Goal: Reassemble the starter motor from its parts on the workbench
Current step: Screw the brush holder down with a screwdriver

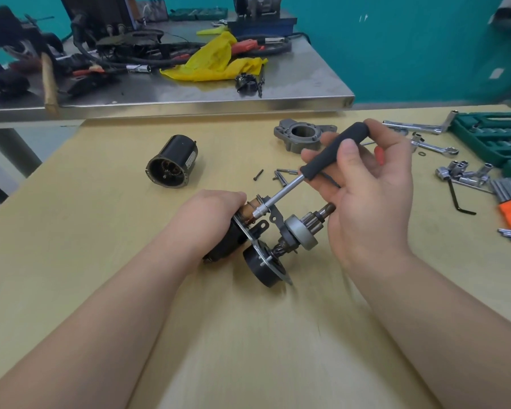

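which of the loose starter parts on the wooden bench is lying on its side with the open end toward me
The black cylindrical motor housing, left of the hands, lies on its side, windings visible inside. The grey cast end housing sits with its bore facing up.

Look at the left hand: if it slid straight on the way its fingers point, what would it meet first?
The left hand points right, already gripping the motor part. Going on, it would probably first meet the tip of the nut driver, though depth is unclear.
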A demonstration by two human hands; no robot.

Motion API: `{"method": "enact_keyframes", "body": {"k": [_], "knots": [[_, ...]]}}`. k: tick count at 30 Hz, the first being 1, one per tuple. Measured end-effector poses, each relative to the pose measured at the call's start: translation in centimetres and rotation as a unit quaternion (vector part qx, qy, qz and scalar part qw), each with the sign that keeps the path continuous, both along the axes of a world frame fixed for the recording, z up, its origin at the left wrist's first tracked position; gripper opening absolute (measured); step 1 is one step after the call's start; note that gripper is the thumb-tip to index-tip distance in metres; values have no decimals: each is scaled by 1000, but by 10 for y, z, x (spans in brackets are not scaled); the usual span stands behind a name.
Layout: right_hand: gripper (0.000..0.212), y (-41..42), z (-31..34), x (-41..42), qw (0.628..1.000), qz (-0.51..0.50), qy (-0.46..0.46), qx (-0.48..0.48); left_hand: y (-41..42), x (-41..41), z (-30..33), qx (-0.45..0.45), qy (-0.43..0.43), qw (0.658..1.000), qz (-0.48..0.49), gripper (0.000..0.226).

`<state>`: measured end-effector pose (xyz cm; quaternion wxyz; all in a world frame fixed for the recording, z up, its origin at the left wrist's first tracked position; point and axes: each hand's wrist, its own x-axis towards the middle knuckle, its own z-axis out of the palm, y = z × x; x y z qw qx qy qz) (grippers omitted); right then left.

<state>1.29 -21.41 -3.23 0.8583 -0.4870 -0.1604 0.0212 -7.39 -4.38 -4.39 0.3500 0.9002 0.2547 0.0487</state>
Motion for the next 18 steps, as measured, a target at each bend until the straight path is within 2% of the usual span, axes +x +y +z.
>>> {"method": "enact_keyframes", "body": {"k": [3,5,7,11,15,18], "knots": [[30,0,4,1,1000,-13,-8,-7,4,2,-6,-62,-23,997,40,38],[35,1,5,1,999,-27,-18,-17,5,2,-7,-135,-32,986,96,33],[33,1,5,0,999,-24,-28,-21,7,2,-11,-165,-24,977,134,32],[34,0,3,0,1000,0,-1,7,5,1,-9,-133,-12,981,138,42],[35,0,4,0,1000,-9,-26,-13,7,1,-11,-21,-1,998,58,33],[32,1,5,0,998,-39,-32,-30,9,1,-12,12,11,999,47,42]]}}
